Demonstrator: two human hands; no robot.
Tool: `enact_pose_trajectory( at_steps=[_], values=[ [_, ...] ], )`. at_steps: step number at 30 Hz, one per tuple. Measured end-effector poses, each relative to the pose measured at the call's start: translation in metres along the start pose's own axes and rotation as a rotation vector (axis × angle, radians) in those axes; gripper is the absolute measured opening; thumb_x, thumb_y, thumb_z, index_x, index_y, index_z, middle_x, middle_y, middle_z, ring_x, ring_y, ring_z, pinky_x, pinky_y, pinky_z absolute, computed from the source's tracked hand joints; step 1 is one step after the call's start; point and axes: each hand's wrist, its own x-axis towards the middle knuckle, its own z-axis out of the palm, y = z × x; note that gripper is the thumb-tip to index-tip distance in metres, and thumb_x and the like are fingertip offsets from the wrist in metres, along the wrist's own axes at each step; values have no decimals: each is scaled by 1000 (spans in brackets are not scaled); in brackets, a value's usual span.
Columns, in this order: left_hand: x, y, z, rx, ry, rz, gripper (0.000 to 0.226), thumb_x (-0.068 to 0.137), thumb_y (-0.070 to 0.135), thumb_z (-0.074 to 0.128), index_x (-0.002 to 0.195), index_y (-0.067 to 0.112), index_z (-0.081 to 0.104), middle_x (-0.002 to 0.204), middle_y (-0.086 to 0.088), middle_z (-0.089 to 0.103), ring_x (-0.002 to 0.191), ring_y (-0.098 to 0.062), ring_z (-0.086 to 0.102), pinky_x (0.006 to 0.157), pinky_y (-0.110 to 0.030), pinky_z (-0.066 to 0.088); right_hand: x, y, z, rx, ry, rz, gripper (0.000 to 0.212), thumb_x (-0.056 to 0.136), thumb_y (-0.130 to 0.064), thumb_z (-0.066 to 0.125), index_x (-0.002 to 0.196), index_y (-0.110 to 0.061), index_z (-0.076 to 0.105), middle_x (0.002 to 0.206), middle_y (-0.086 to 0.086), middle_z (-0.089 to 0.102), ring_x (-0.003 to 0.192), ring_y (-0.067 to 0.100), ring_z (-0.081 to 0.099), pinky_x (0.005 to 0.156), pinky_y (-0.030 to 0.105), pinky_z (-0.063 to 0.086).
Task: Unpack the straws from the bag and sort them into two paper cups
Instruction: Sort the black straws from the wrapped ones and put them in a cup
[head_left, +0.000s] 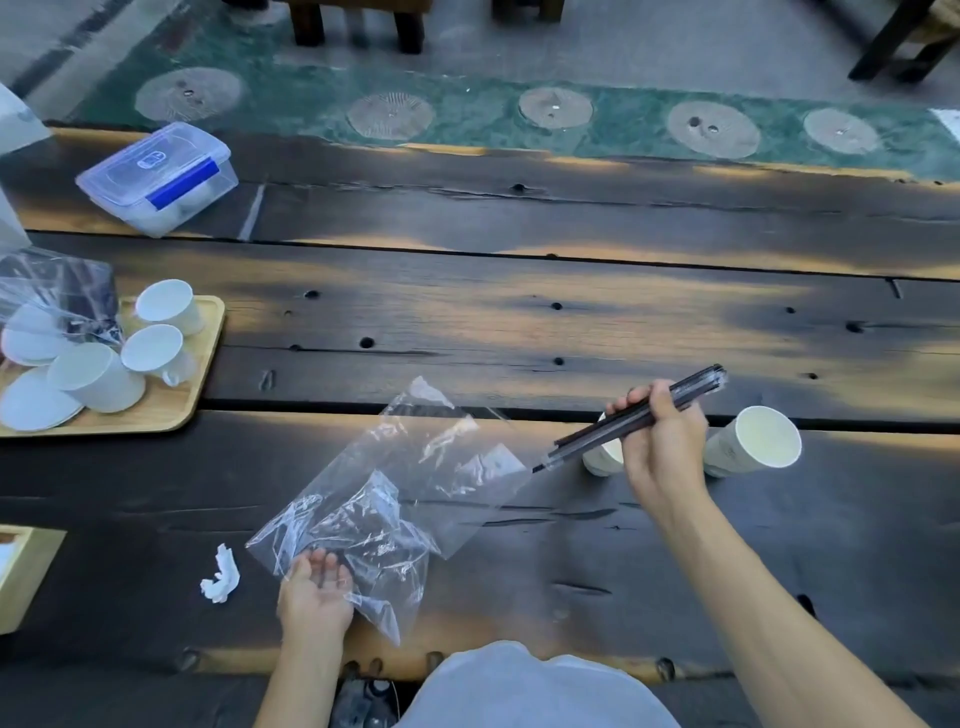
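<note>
Head view, dark plank surface (519, 322). My right hand (660, 441) is clenched around a bundle of dark straws (631, 421), held clear of the surface and tilted, its upper end pointing away to the right and its lower end toward the clear plastic bag (410, 483). The straws are fully out of the bag; their lower tip sits just beside the bag's right edge. My left hand (317, 592) lies palm-up under the bag's crumpled near corner, fingers loosely curled on the film; I cannot tell how firm the hold is.

Two upright paper cups stand at the right: one cup (605, 457) is mostly hidden behind my right hand, directly below the straws; the other cup (753, 441) is just beside the hand on its right, mouth open.

A crumpled white scrap (222, 577) lies near my left hand, on its left. A wooden tray (171, 405) with spare cups and lids occupies the left edge, and a clear lidded box (158, 176) sits at the far left. The planks between the bag and the far edge are open, as is the area right of the cups. The near edge runs just in front of my body.
</note>
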Motion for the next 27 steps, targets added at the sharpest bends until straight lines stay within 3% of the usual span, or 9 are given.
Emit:
enact_pose_trajectory(
  at_steps=[3, 5, 9, 11, 13, 15, 19, 22, 27],
  values=[
    [9, -3, -2, -16, 58, 13, 19, 104, 22, 40, 93, 20, 56, 89, 5, 59, 95, -12, 57, 95, -29, 41, 0, -1, 8, -181, -52, -99, 21, 103, -10, 42, 83, -14, 44, 68, 7, 48, 57, 20, 50, 62, 33, 51],
    [14, -6, -3, 5, 79, 31, 19, 104, 18, 38, 97, 18, 56, 92, 4, 60, 107, -15, 55, 94, -30, 39, -4, 14, 9, -451, -100, -103, 18, 102, -9, 43, 85, -14, 44, 66, 6, 50, 55, 20, 51, 57, 30, 51],
    [6, -13, -1, 101, 131, 65, 27, 101, 22, 49, 126, 14, 55, 93, 0, 63, 101, -18, 58, 84, -30, 45, -4, 79, -10, -910, -207, 185, 12, 97, 0, 40, 90, -10, 43, 69, 10, 51, 50, 19, 53, 48, 28, 47],
    [-4, -17, -2, 237, 175, 74, 35, 95, 39, 57, 116, 11, 59, 92, -3, 64, 97, -22, 59, 88, -35, 48, 4, 111, -23, -1013, -193, 357, 18, 94, 3, 35, 87, -13, 40, 71, 11, 48, 52, 21, 51, 46, 29, 42],
    [-16, -27, -5, 410, 232, 72, 43, 91, 49, 59, 100, 7, 63, 83, -7, 65, 81, -24, 61, 71, -35, 51, 11, 133, -33, -1114, -173, 427, 18, 92, 2, 35, 87, -15, 38, 77, 13, 48, 60, 24, 49, 46, 29, 40],
    [-34, -39, -11, 617, 252, 138, 41, 90, 44, 63, 85, 3, 66, 69, -9, 64, 59, -21, 56, 53, -30, 44, 18, 145, -38, -1174, -121, 440, 19, 89, 2, 40, 84, -16, 37, 79, 13, 47, 65, 25, 49, 48, 31, 40],
    [-63, -56, -21, 1044, -110, 255, 30, 94, 15, 60, 67, 1, 63, 52, -6, 60, 47, -16, 50, 44, -25, 38, 27, 156, -44, -1261, -75, 444, 19, 80, 2, 50, 93, -12, 46, 90, 15, 57, 87, 33, 58, 69, 37, 47],
    [-64, -65, -9, 1246, -359, 239, 28, 92, 2, 58, 65, 6, 62, 50, 0, 59, 44, -13, 48, 41, -23, 35, 28, 158, -46, -1300, -43, 458, 22, 81, 1, 53, 100, -7, 47, 100, 18, 58, 95, 36, 58, 73, 36, 46],
    [-57, -85, 34, 1436, -482, 229, 15, 91, 1, 51, 83, 10, 61, 69, -5, 60, 58, -14, 55, 53, -26, 47, 30, 157, -56, -1219, 7, 473, 14, 79, -5, 52, 92, -6, 56, 94, 17, 65, 92, 36, 62, 76, 42, 55]
  ],
)
